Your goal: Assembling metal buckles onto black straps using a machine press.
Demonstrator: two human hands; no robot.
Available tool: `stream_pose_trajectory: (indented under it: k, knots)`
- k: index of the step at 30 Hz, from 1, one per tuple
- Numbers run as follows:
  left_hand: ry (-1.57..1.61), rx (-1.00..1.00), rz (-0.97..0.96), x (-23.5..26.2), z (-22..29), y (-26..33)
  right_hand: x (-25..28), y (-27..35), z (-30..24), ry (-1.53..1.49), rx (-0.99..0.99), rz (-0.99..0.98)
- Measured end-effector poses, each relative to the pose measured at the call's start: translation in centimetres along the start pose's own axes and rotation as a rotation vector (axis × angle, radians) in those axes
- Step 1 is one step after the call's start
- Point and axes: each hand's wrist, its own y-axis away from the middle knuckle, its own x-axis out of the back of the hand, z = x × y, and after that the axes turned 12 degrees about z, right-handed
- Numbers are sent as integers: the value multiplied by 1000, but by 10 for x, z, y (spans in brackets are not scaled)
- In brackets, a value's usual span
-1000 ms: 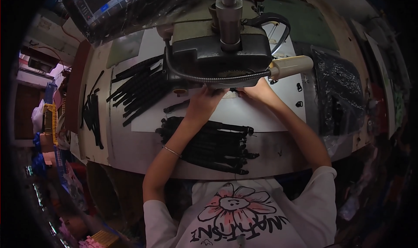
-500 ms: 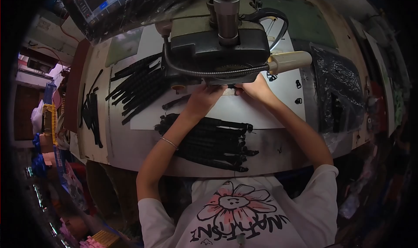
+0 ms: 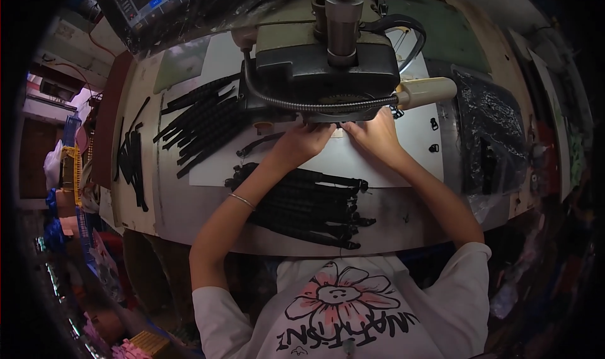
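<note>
Watching remotely, I'm holding my left hand (image 3: 304,143) and right hand (image 3: 378,138) close together at the machine head (image 3: 309,75), grip hidden; black straps (image 3: 302,201) are lying bunched on the bench (image 3: 397,205), presumably for easy reach.

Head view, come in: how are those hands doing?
Left hand, right hand close together at machine head. Machine head partly hides grip; held item unclear. Black strap bundle partly behind left forearm.

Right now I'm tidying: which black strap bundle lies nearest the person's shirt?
The front bundle, overlapped by the left forearm; the diagonal bundle and leftmost bundle lie farther.
</note>
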Motion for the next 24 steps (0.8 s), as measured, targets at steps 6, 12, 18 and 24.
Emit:
stream_pose_trajectory:
  k: [6,12,18,24]
  knots:
    - [57,-52,-133,7,-9,2,7,8,-7,-74,139,40]
    - [18,-144,-174,8,-2,2,8,15,-13,-6,220,56]
    - [76,160,-301,19,19,7,8,17,-12,4,198,27]
    - [121,354,-353,24,28,0,-1,17,-4,-109,121,33]
